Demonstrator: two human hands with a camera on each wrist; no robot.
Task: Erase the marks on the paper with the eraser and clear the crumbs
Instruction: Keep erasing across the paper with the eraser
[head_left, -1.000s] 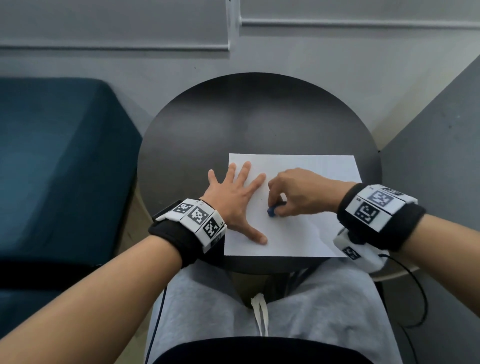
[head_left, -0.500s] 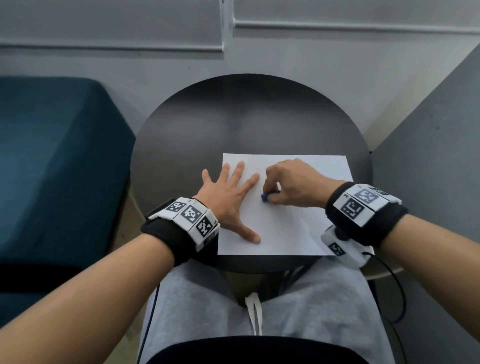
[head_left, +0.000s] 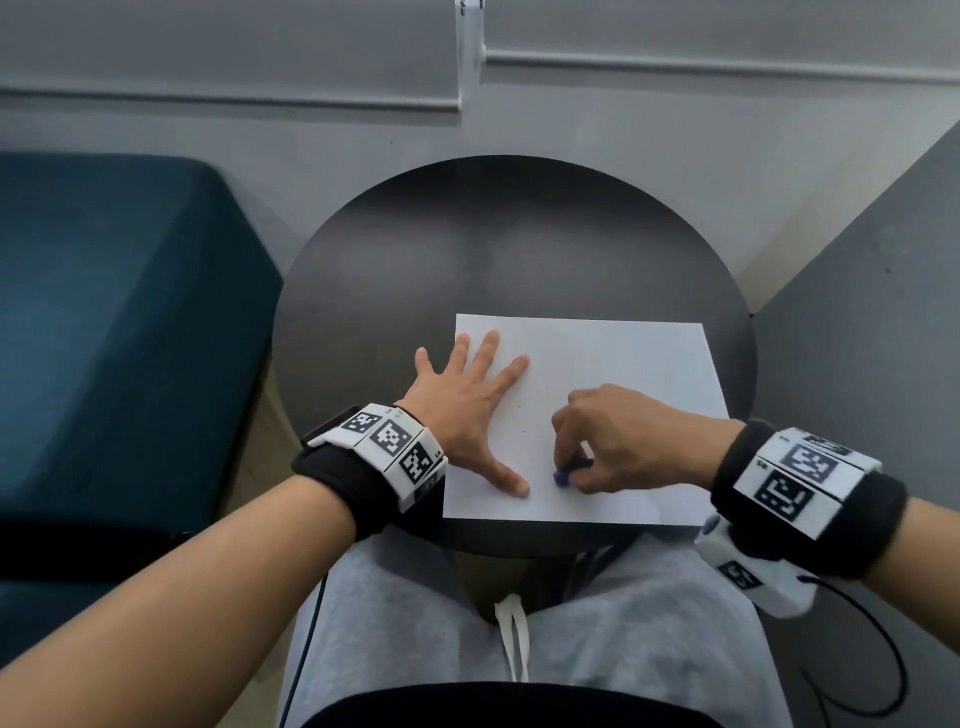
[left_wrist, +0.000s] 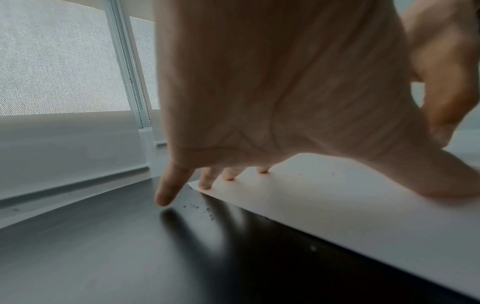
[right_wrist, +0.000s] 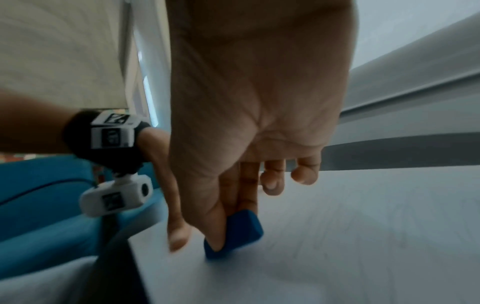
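A white sheet of paper lies on the near half of a round dark table. My left hand is spread flat across the paper's left edge, fingers straight, thumb pressing near the front. My right hand pinches a small blue eraser between thumb and fingers and holds it against the paper near the front edge; the right wrist view shows the eraser touching the sheet. Tiny dark crumbs dot the paper between the hands. More crumbs lie on the table beside the paper's left edge.
A dark teal sofa stands left of the table. A grey wall panel rises on the right. Window blinds hang behind the table. My lap in grey trousers sits under the near table edge, with a black cable at right.
My right hand has slid the eraser toward me across the paper, from beside the left index finger to near the left thumb. The left hand has stayed pressed flat.
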